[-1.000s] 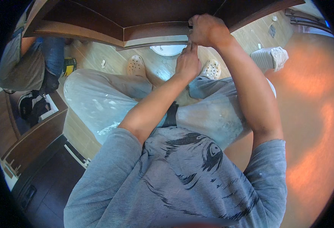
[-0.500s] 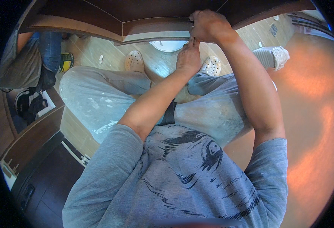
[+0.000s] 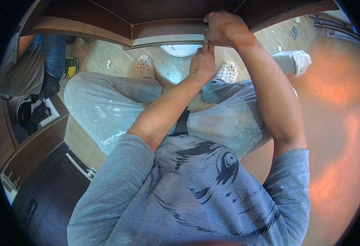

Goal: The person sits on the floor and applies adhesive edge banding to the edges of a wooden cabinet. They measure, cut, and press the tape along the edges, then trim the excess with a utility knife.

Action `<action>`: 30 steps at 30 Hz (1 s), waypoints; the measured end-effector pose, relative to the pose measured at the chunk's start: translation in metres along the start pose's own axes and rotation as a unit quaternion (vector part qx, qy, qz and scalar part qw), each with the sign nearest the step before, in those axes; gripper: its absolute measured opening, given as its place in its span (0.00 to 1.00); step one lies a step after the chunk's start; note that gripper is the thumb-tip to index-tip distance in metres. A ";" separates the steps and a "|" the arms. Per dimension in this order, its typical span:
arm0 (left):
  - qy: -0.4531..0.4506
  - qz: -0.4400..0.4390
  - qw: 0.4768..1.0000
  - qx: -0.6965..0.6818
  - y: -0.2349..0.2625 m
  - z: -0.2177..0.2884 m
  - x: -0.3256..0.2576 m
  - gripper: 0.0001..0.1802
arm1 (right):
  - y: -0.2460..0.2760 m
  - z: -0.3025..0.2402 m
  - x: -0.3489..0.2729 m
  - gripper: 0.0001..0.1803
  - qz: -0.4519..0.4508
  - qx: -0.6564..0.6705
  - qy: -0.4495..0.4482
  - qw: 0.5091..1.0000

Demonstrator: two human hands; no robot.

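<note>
A dark brown wooden panel with a lighter front edge runs across the top of the view. My right hand is closed as a fist on that edge. Just below it, my left hand reaches up with its fingertips pinched together, touching the edge and my right hand. Whatever sits between the fingers is hidden. Both forearms rise from my grey printed T-shirt. Beneath them are my pale, paint-flecked trousers and white perforated clogs.
Another person in jeans and a grey top crouches at the left beside a yellow object. A white round object lies on the wood-pattern floor under the panel. A white ribbed bundle lies at the right. A dark cabinet stands at lower left.
Both hands stay at the panel's edge in the same grip. The view has shifted slightly, and the person at the left has moved a little.
</note>
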State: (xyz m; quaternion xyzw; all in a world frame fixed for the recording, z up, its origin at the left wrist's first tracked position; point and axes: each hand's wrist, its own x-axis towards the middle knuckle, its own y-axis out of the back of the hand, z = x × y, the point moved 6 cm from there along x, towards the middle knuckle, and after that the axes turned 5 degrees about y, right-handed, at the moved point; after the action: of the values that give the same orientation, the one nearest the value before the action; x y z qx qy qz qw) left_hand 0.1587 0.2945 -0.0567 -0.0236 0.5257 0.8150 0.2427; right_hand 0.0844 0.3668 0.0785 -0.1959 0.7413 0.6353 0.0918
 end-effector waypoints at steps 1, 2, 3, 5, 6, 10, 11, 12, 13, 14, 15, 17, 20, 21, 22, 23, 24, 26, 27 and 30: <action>0.000 0.001 1.000 0.000 0.000 0.000 0.000 0.37 | 0.000 0.000 0.000 0.31 -0.001 0.001 0.000 1.000; -0.003 0.008 1.000 0.000 0.001 0.000 0.000 0.37 | 0.000 0.000 0.000 0.31 -0.002 0.001 -0.001 1.000; -0.004 0.006 1.000 0.000 0.001 0.000 0.000 0.37 | 0.000 0.000 0.000 0.31 -0.002 0.001 -0.002 1.000; -0.008 0.012 1.000 0.005 0.001 0.000 -0.001 0.37 | 0.000 0.000 0.000 0.31 -0.001 0.000 -0.002 1.000; -0.010 0.013 1.000 0.002 0.001 0.000 -0.001 0.37 | 0.000 0.000 0.000 0.30 -0.001 -0.001 -0.002 1.000; -0.013 0.020 1.000 0.007 -0.002 -0.001 -0.001 0.37 | 0.001 0.000 -0.001 0.30 0.000 -0.001 0.001 1.000; -0.015 0.024 1.000 0.009 -0.002 -0.001 -0.001 0.37 | 0.001 -0.001 -0.001 0.30 -0.001 -0.002 0.001 1.000; -0.013 0.023 1.000 0.005 -0.003 -0.001 0.000 0.36 | 0.002 0.000 -0.001 0.30 -0.004 -0.001 0.001 1.000; -0.011 0.021 1.000 0.002 -0.003 -0.002 -0.001 0.35 | 0.001 0.000 -0.001 0.30 -0.006 -0.001 0.001 1.000; -0.010 0.024 1.000 0.000 -0.003 -0.002 -0.001 0.34 | 0.001 -0.001 -0.001 0.30 -0.007 -0.001 0.003 1.000; -0.011 0.024 1.000 -0.003 -0.003 -0.001 -0.001 0.35 | 0.001 0.000 0.000 0.30 -0.011 -0.003 0.002 1.000; -0.017 0.034 0.999 -0.009 0.000 0.000 -0.002 0.35 | 0.000 0.000 0.001 0.29 -0.014 -0.004 0.004 1.000; -0.014 0.022 1.000 -0.006 0.002 0.001 -0.003 0.35 | -0.002 0.001 0.002 0.28 -0.023 -0.001 0.002 1.000; -0.012 0.016 1.000 -0.009 0.003 0.001 -0.003 0.35 | -0.002 0.000 0.002 0.28 -0.022 -0.004 0.003 1.000; -0.010 0.011 1.000 -0.013 0.004 0.001 -0.003 0.35 | -0.002 0.000 0.002 0.27 -0.020 -0.008 0.005 1.000; -0.009 0.009 1.000 -0.017 0.005 0.001 -0.004 0.35 | -0.002 0.000 0.002 0.27 -0.017 -0.012 0.006 1.000; -0.005 -0.007 1.000 -0.015 0.003 0.001 -0.004 0.36 | -0.001 0.000 0.001 0.24 -0.005 -0.006 0.011 1.000; -0.001 -0.017 1.000 -0.012 0.003 0.001 -0.003 0.36 | 0.001 -0.001 0.000 0.20 0.020 0.005 0.021 1.000; -0.006 -0.020 1.000 -0.012 0.003 0.001 -0.003 0.37 | 0.000 -0.001 0.001 0.22 0.009 0.005 0.017 1.000; -0.016 -0.009 1.000 -0.008 0.006 0.002 -0.003 0.39 | -0.002 0.000 0.002 0.27 -0.005 0.002 0.010 1.000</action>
State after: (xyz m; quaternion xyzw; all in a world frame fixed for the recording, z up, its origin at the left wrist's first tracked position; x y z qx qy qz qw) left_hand 0.1594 0.2925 -0.0497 -0.0172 0.5154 0.8170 0.2581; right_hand 0.0831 0.3657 0.0757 -0.2057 0.7427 0.6311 0.0883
